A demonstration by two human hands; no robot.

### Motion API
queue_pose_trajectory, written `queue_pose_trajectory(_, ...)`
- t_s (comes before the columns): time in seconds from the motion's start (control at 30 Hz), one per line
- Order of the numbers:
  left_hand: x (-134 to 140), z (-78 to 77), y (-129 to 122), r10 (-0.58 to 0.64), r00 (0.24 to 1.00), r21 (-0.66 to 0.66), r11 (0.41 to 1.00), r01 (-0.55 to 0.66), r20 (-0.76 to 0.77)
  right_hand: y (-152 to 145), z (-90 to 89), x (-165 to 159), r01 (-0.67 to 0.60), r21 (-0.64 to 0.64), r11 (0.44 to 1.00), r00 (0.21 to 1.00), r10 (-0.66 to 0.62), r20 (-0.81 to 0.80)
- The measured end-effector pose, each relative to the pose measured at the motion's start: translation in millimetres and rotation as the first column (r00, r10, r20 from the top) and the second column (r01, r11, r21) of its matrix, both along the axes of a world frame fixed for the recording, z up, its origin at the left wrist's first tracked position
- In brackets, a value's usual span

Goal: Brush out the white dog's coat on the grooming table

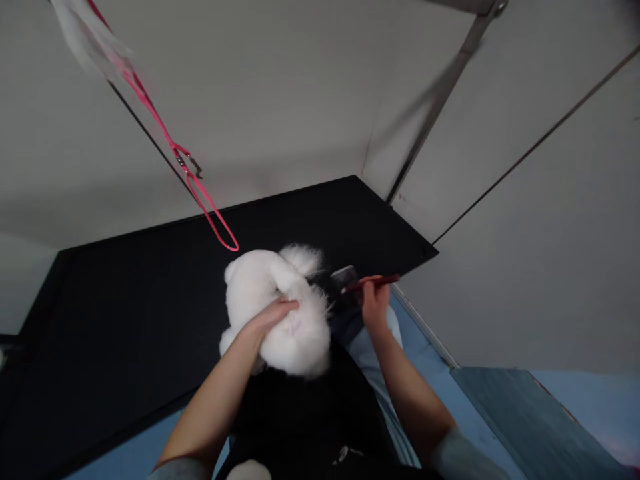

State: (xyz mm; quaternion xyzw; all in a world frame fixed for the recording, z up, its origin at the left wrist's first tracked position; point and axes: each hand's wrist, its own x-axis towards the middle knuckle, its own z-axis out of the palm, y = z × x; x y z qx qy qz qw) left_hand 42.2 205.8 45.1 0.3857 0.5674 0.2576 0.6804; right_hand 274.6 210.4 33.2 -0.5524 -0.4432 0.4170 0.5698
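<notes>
A white fluffy dog (250,283) is at the near edge of the black table, close to my body. My left hand (275,315) grips it, thumb lying on the fur and the other fingers mostly hidden. To the right of the dog, my right hand (375,300) is closed around a slim dark red tool (386,280) with a pale tip pointing left toward the fur. The tool's exact kind is unclear. Just beyond that tip is a small grey, roughly rectangular object (345,275), blurred. The tool is apart from the dog.
A pink loop leash (205,200) with a metal clip hangs over the black table (125,320). A metal arm (440,100) rises at the table's far right corner, against pale walls. Blue floor and a grey-blue board (540,413) show at lower right.
</notes>
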Motion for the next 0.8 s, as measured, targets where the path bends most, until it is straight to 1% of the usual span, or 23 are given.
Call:
queue_pose_trajectory(0.03,0.7,-2.0,0.1,0.031,0.999,-0.004,1.0,-0.03,0.037,-3.2,2.7,-2.7,-0.151,-0.019,0.988,0.988,0.151,0.0)
queue_pose_trajectory(0.07,1.4,-4.2,0.4,0.073,0.994,-0.019,0.997,-0.072,0.076,-6.4,5.1,-6.7,-0.28,-0.049,0.959,0.96,0.28,-0.007)
queue_pose_trajectory(0.1,2.1,-6.1,0.8,0.109,0.989,-0.036,0.994,-0.106,0.102,-8.5,7.2,-10.8,-0.36,-0.076,0.93,0.933,0.36,-0.015)
queue_pose_trajectory(0.13,2.6,-7.6,1.3,0.12,0.988,-0.04,0.992,-0.116,0.102,-9.3,9.2,-14.1,-0.334,-0.086,0.939,0.942,0.333,-0.028)
queue_pose_trajectory(0.17,3.1,-8.6,1.8,0.114,0.989,-0.041,0.993,-0.111,0.098,-8.9,11.3,-16.3,-0.25,-0.073,0.965,0.968,0.248,-0.039)
queue_pose_trajectory(0.2,3.7,-9.2,2.5,0.103,0.99,-0.04,0.994,-0.1,0.097,-8.0,13.2,-17.2,-0.124,-0.041,0.991,0.991,0.122,-0.05)
queue_pose_trajectory(0.23,4.3,-9.6,3.4,0.091,0.99,-0.038,0.995,-0.087,0.107,-7.4,14.9,-17.4,-0.003,-0.001,1.0,0.998,0.003,-0.059)
queue_pose_trajectory(0.27,5.1,-9.9,4.3,0.079,0.989,-0.034,0.997,-0.075,0.125,-7.5,16.3,-17.2,0.057,0.035,0.998,0.997,-0.054,-0.059)
queue_pose_trajectory(0.3,6.2,-10.2,5.5,0.071,0.986,-0.027,0.997,-0.068,0.151,-8.4,17.1,-17.0,0.037,0.054,0.998,0.998,-0.035,-0.045)
queue_pose_trajectory(0.33,7.4,-10.6,6.7,0.069,0.981,-0.016,0.998,-0.068,0.179,-9.6,17.5,-16.7,-0.047,0.048,0.998,0.999,0.048,-0.022)
queue_pose_trajectory(0.4,9.9,-11.9,9.1,0.06,0.972,0.009,0.998,-0.064,0.226,-10.4,18.2,-14.7,-0.243,-0.024,0.97,0.97,0.243,0.012)
queue_pose_trajectory(0.43,11.0,-12.5,10.1,0.049,0.97,0.022,0.998,-0.056,0.239,-9.0,18.9,-12.1,-0.271,-0.053,0.961,0.962,0.272,0.012)
queue_pose_trajectory(0.47,11.8,-13.0,10.9,0.032,0.969,0.032,0.999,-0.041,0.244,-6.6,20.2,-8.3,-0.233,-0.057,0.971,0.972,0.234,0.003)
queue_pose_trajectory(0.5,12.4,-13.4,11.5,0.009,0.971,0.04,0.999,-0.019,0.24,-3.7,21.9,-3.4,-0.136,-0.036,0.99,0.991,0.135,-0.013)
queue_pose_trajectory(0.53,12.9,-13.6,12.0,-0.015,0.973,0.047,0.999,0.005,0.23,-1.2,23.7,1.9,-0.003,0.004,1.0,0.999,0.003,-0.034)
queue_pose_trajectory(0.57,13.3,-13.8,12.5,-0.037,0.975,0.053,0.998,0.026,0.219,0.1,25.3,6.7,0.125,0.05,0.991,0.991,-0.122,-0.06)
queue_pose_trajectory(0.6,13.8,-14.1,13.0,-0.05,0.977,0.058,0.998,0.039,0.208,-0.3,26.2,10.3,0.213,0.088,0.973,0.975,-0.206,-0.081)
queue_pose_trajectory(0.63,14.5,-14.6,13.6,-0.049,0.978,0.061,0.997,0.038,0.203,-2.3,26.0,12.2,0.245,0.111,0.963,0.968,-0.236,-0.086)
queue_pose_trajectory(0.67,15.5,-15.4,14.4,-0.033,0.978,0.063,0.998,0.021,0.205,-5.3,24.6,12.5,0.209,0.117,0.971,0.977,-0.201,-0.071)
queue_pose_trajectory(0.7,16.6,-16.6,15.5,-0.015,0.976,0.059,0.998,0.002,0.219,-8.6,22.4,11.5,0.11,0.107,0.988,0.993,-0.107,-0.041)
queue_pose_trajectory(0.73,17.8,-17.9,16.8,0.002,0.97,0.048,0.999,-0.014,0.241,-10.9,19.8,10.2,-0.025,0.079,0.997,1.0,0.026,-0.008)
queue_pose_trajectory(0.77,18.9,-19.2,18.4,0.01,0.964,0.035,0.999,-0.02,0.264,-11.7,17.5,9.6,-0.144,0.04,0.989,0.99,0.143,0.014)
queue_pose_trajectory(0.8,20.0,-20.4,20.2,0.011,0.959,0.021,1.0,-0.017,0.282,-10.8,15.9,10.5,-0.191,0.006,0.982,0.982,0.191,0.016)
